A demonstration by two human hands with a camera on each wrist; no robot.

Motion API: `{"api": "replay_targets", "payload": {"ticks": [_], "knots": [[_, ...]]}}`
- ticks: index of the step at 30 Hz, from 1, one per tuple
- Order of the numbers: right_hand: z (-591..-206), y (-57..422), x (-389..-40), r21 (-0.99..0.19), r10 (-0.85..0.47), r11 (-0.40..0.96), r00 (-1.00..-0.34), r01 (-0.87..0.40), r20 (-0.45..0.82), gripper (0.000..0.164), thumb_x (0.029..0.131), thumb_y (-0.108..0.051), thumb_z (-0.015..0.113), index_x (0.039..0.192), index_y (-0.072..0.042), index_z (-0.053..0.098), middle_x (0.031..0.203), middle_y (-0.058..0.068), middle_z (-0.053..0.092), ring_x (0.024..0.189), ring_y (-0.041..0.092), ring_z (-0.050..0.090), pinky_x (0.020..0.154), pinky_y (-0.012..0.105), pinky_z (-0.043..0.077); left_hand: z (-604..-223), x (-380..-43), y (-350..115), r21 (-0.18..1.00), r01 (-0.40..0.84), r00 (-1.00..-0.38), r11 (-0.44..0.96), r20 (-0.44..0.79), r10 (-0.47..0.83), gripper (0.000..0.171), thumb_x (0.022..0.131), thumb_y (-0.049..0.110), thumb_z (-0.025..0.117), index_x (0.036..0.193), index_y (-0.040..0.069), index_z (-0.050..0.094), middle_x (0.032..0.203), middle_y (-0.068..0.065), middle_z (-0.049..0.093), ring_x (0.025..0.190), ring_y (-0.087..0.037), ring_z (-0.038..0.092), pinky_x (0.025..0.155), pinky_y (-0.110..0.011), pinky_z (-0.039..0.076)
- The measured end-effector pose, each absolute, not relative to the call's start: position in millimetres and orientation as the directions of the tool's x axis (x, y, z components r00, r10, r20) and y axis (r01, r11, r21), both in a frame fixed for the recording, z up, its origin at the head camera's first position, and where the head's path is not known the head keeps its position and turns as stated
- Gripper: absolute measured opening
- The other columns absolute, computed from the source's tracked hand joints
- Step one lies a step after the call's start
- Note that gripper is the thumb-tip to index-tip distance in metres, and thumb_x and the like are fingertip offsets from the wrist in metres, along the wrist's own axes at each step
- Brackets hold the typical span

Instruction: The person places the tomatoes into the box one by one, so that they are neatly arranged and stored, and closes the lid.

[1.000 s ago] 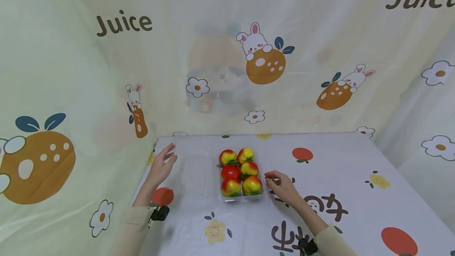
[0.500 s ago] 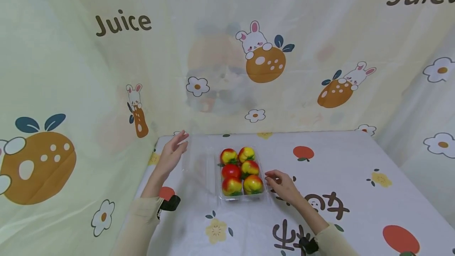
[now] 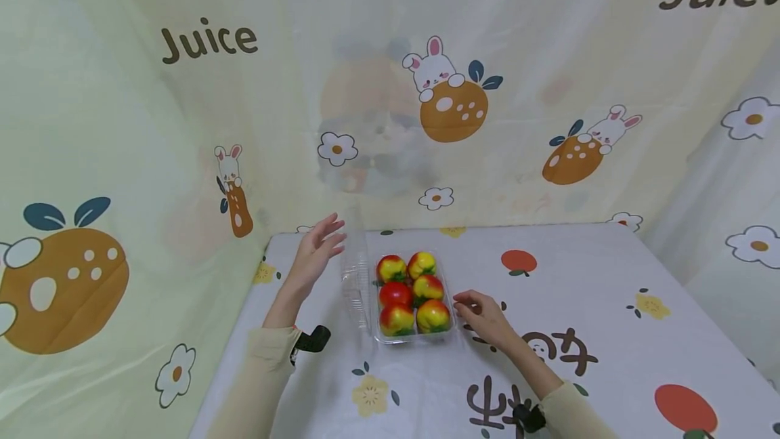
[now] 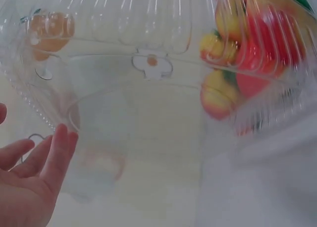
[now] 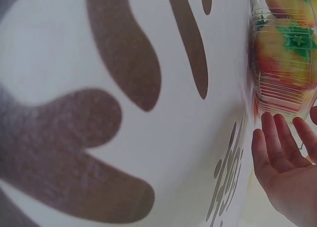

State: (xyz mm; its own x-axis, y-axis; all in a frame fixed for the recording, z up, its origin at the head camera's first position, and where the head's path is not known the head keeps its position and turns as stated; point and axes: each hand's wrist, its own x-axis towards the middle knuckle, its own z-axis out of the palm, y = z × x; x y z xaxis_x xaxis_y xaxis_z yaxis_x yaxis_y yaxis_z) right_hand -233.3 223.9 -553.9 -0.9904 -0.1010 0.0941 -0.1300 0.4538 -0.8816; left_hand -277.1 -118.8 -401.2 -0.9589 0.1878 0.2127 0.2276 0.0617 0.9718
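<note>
A clear plastic clamshell box [image 3: 390, 341] stands on the table, holding several red and yellow fruits [image 3: 395, 295] with green leafy tops. Its hinged lid [image 3: 355, 283] is raised along the left side, nearly upright. My left hand [image 3: 315, 256] is at the lid's outer side, fingers extended; in the left wrist view the fingertips [image 4: 62, 130] meet the lid's beaded edge. On the opposite side, my right hand [image 3: 484, 317] rests by the box's right wall. The right wrist view shows its fingers [image 5: 282, 138] held fairly straight, with tips right at the box's corner.
A pale tablecloth [image 3: 372, 395] printed with fruit, flowers and dark lettering covers the table. Behind it hangs a cream curtain [image 3: 378, 5] with rabbit and orange prints, and more curtain closes off both sides.
My left hand has moved right and upward, and the lid has swung up from lying back on the left to nearly upright. The right hand and the box have stayed in place.
</note>
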Motion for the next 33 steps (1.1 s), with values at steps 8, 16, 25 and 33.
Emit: {"api": "replay_targets", "payload": {"ticks": [8,16,25,33], "knots": [[-553,225,-233,-0.876,-0.095,0.469,-0.992,-0.114,0.078,0.025,0.097,-0.01,0.059,0.116,0.004,0.064,0.109,0.017,0.068,0.085,0.03,0.063,0.067,0.02,0.054,-408,-285,-99,0.984,0.177,-0.96,-0.018,0.176,0.217,0.053,0.103,0.01,0.047,0.152,0.001,0.031,0.146,-0.027,0.043,0.131,-0.043,0.048,0.102,-0.047,0.045],[-553,230,-232,-0.879,-0.104,0.46,-0.991,-0.125,0.087,0.026,0.097,-0.011,0.059,0.116,0.005,0.064,0.109,0.019,0.068,0.086,0.031,0.064,0.069,0.021,0.054,-417,-286,-77,0.985,0.158,-0.957,-0.065,0.168,0.235,0.052,0.103,0.008,0.046,0.151,-0.002,0.031,0.142,-0.029,0.047,0.131,-0.04,0.048,0.103,-0.05,0.044],[-536,229,-221,-0.92,-0.138,0.381,-0.99,-0.093,0.042,0.03,0.1,-0.009,0.053,0.121,0.011,0.058,0.114,0.029,0.064,0.099,0.042,0.066,0.083,0.043,0.058,-425,-286,-52,0.989,0.136,-0.959,-0.05,0.144,0.243,0.051,0.102,0.007,0.046,0.151,-0.001,0.033,0.14,-0.031,0.048,0.13,-0.041,0.048,0.104,-0.054,0.043],[-510,227,-208,-0.923,-0.127,0.382,-0.992,-0.053,0.004,0.027,0.1,-0.007,0.052,0.119,0.01,0.059,0.115,0.032,0.063,0.101,0.045,0.064,0.086,0.044,0.057,-430,-286,-39,0.989,0.134,-0.954,-0.058,0.144,0.264,0.052,0.102,0.008,0.046,0.15,-0.003,0.033,0.14,-0.031,0.049,0.13,-0.041,0.048,0.104,-0.053,0.043]]}}
